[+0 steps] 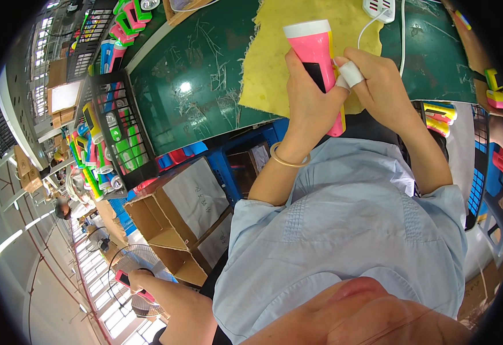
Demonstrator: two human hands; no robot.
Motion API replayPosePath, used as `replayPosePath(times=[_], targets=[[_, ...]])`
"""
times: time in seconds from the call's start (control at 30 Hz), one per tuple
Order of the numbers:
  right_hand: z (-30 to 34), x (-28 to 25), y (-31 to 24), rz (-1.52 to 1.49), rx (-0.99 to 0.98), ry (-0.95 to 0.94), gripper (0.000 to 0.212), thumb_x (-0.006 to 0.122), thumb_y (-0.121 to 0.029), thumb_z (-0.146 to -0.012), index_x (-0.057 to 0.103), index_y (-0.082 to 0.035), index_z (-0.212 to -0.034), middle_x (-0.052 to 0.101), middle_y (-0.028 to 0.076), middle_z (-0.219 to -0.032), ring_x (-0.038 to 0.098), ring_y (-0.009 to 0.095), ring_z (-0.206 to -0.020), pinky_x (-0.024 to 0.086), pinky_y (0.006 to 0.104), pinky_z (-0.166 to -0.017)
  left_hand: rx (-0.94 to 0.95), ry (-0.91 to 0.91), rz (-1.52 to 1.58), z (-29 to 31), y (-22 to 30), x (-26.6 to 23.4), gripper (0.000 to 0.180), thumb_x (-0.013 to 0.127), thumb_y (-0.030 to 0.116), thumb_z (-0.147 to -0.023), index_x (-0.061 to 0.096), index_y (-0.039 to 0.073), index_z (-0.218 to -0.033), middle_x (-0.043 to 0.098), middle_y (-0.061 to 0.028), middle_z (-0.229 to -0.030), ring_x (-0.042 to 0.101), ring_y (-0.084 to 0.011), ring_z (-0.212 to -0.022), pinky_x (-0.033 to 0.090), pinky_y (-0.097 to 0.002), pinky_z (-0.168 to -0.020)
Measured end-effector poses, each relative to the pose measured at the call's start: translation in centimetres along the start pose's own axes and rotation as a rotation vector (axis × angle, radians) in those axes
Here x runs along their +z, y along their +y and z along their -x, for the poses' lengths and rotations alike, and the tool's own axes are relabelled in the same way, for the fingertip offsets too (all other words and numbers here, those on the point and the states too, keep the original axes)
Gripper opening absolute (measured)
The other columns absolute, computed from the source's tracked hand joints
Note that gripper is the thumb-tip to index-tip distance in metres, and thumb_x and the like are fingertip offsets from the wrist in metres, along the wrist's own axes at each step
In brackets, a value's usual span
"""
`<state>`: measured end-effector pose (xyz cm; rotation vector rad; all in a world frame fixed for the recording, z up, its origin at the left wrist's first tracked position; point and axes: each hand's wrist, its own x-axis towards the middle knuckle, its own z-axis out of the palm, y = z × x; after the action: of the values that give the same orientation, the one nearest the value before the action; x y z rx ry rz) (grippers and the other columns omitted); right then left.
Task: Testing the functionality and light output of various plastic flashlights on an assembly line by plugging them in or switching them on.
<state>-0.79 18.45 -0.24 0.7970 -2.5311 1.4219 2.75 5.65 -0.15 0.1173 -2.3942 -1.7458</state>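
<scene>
The left hand (313, 100) has its fingers wrapped around a pink flashlight (310, 48) with a white head, held over the yellow cloth (274, 63) on the green counter (173, 86), while the right hand (381, 86) bunches white-wrapped fingers beside it, gripping what I cannot tell

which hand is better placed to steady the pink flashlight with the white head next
The left hand, probably: it wraps around the body of the pink flashlight with the white head. The right hand is bunched at the flashlight's side, a thin white cable leading toward it.
</scene>
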Motion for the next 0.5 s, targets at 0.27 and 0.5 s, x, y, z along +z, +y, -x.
replayPosePath(times=[0.27, 0.5], targets=[[0.8, -1.4, -1.5, -0.203, -0.027, 0.165, 0.015, 0.051, -0.010, -0.084, 0.059, 0.002, -0.088, 0.054, 0.013, -0.062, 0.054, 0.023, -0.053, 0.041, 0.0291, -0.049, -0.116, -0.059, 0.344, -0.4, -0.2, -0.5, 0.044, 0.062, 0.001, -0.074, 0.038, 0.001, -0.110, 0.051, -0.0074, -0.093, 0.054, -0.0133, -0.081, 0.047, -0.0259, -0.068], [0.8, -0.7, 0.2, -0.179, 0.021, 0.008, 0.015, 0.053, -0.012, -0.084, 0.059, 0.001, -0.086, 0.052, 0.015, -0.060, 0.051, 0.025, -0.048, 0.038, 0.0294, -0.045, -0.118, -0.129, 0.417, -0.1, 0.2, -0.3, 0.047, 0.061, -0.002, -0.068, 0.035, 0.001, -0.107, 0.047, -0.0057, -0.089, 0.049, -0.0118, -0.076, 0.044, -0.0242, -0.066]])
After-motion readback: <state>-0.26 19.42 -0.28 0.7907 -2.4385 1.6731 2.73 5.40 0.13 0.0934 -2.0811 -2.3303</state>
